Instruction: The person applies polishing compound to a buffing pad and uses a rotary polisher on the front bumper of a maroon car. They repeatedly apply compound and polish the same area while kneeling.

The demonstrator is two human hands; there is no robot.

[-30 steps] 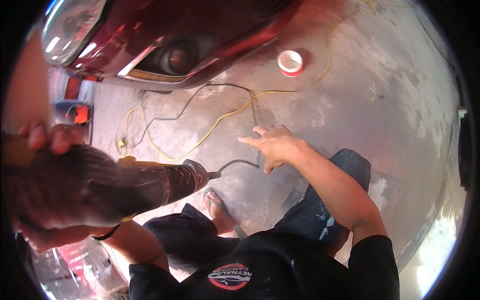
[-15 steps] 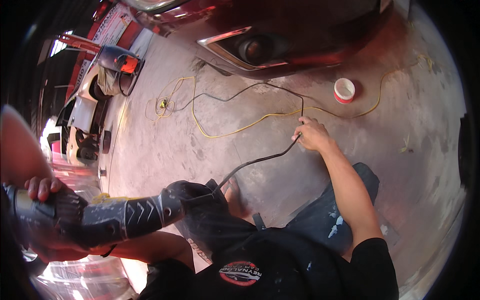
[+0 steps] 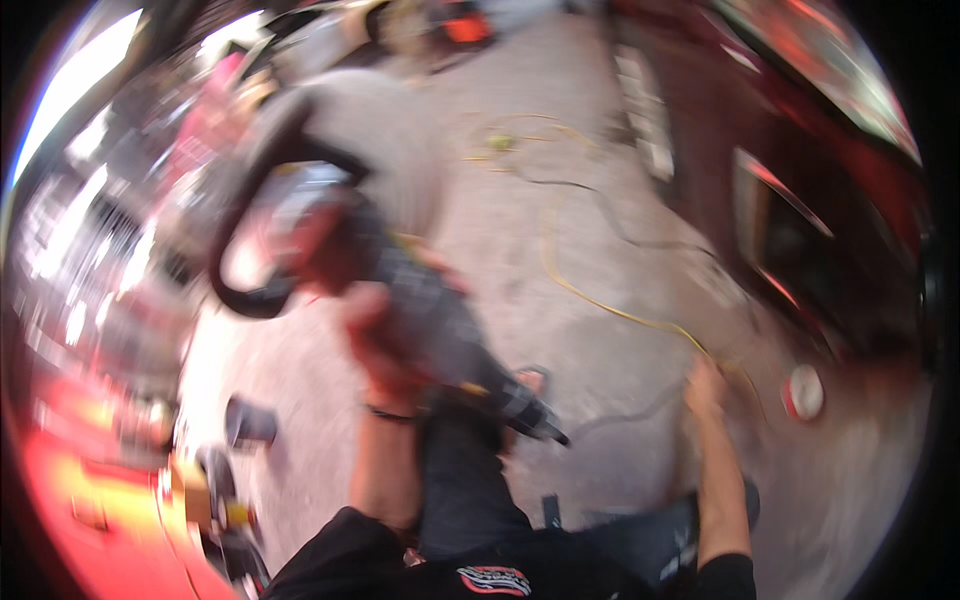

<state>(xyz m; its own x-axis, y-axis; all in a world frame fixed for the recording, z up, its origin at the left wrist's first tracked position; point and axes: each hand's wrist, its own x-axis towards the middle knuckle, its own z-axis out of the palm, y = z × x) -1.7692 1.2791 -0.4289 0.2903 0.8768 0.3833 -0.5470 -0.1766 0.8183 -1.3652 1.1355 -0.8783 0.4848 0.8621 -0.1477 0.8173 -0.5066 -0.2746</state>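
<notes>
My left hand (image 3: 375, 335) is wrapped around the dark body of a power polisher (image 3: 435, 305), raised in front of me. At its far end is a black loop handle (image 3: 235, 245), beside a pale round pad (image 3: 400, 130) smeared by motion. From the tool's tail end a black power cord (image 3: 640, 408) runs across to my right hand (image 3: 705, 388), whose fingers are closed on it low over the floor. Blur hides the finer finger positions.
A dark red car (image 3: 850, 240) stands at the right, with a small red-and-white tub (image 3: 803, 392) near it. A yellow cord (image 3: 610, 308) crosses the concrete floor. At left are a dark bucket (image 3: 250, 422) and a bright red surface (image 3: 100, 530).
My view has turned left, shifting the car rightward. The polisher has come from the left edge into the middle, its pad end now up and away. My right hand still holds the cord.
</notes>
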